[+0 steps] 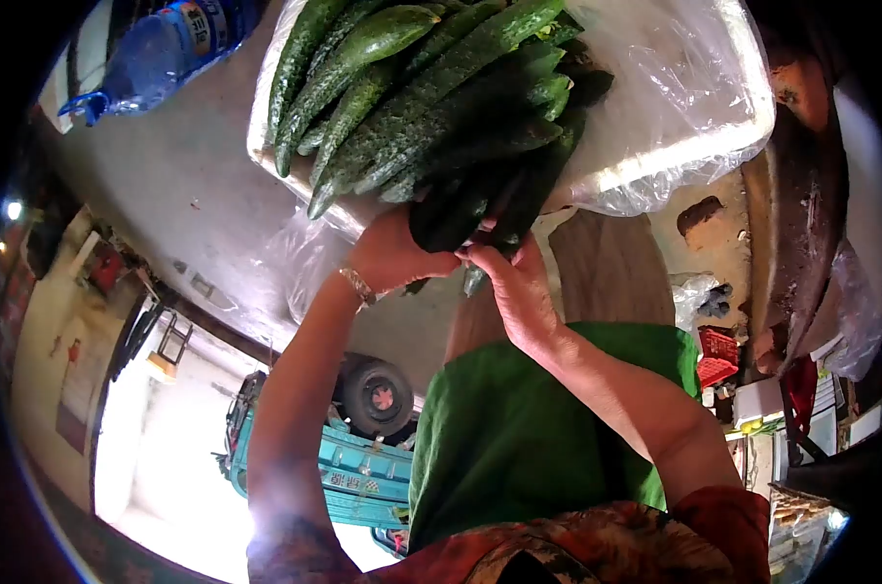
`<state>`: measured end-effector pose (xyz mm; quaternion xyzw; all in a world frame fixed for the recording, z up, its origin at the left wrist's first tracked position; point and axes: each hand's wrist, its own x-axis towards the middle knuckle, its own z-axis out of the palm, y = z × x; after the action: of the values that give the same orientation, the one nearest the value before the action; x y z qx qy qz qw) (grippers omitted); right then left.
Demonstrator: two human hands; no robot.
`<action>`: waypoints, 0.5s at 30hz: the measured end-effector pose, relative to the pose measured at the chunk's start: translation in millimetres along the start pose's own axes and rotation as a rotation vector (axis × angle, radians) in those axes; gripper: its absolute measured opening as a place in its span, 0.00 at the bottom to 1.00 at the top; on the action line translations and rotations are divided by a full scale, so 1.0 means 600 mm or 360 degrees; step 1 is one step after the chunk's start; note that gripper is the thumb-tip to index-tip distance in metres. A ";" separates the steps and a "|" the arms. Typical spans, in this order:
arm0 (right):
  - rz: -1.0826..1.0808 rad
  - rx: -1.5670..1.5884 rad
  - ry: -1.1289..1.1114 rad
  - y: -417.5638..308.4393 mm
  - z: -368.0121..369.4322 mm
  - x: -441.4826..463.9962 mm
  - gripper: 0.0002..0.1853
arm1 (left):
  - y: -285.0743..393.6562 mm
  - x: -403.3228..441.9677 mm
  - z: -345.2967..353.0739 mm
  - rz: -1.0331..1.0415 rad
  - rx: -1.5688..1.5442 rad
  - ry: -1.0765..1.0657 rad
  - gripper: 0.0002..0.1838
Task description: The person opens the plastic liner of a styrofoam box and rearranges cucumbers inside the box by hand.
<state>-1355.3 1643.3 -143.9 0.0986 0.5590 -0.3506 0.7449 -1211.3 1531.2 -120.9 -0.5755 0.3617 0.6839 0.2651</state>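
Observation:
Many dark green, bumpy cucumbers (392,107) lie heaped in the left part of a white foam box (258,127) lined with clear plastic. At the box's near edge my left hand (397,255) is closed round the lower end of a dark cucumber (451,216). My right hand (514,287) meets it there, its fingers closed on another cucumber (538,190) that slants up toward the heap. The two thumbs nearly touch. Deep shadow hides most fingertips, and a cucumber tip pokes out below the hands.
A blue-capped plastic bottle (154,63) lies at the upper left. Clear plastic film (675,68) covers the box's right side. A turquoise vehicle (349,467) with a black wheel (378,397) stands at lower left, and a red basket (718,355) at right.

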 end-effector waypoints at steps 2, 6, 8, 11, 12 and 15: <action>-0.0049 0.0041 -0.0009 -0.003 0.002 -0.005 0.25 | -0.018 -0.007 0.016 0.0131 -0.0051 0.0158 0.28; -0.0060 0.0014 0.0048 -0.023 -0.005 -0.016 0.27 | 0.014 -0.028 0.020 -0.0055 -0.0114 0.0092 0.26; -0.0011 0.0102 0.0037 -0.029 -0.018 -0.025 0.28 | 0.023 -0.039 0.024 -0.0144 -0.0382 0.0009 0.26; 0.0075 0.0132 -0.0119 -0.045 -0.033 -0.036 0.28 | 0.032 -0.063 0.035 -0.0113 -0.0400 0.0052 0.26; 0.0122 0.0215 -0.0096 -0.054 -0.032 -0.043 0.24 | 0.027 -0.070 0.040 -0.0110 -0.0398 0.0057 0.26; 0.0287 0.0359 -0.0121 -0.062 -0.040 -0.057 0.20 | 0.034 -0.100 0.049 -0.0096 -0.0497 -0.0020 0.29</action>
<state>-1401.2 1643.0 -112.7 0.2181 0.4763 -0.3462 0.7783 -1232.5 1545.7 -56.3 -0.6160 0.2317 0.7272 0.1950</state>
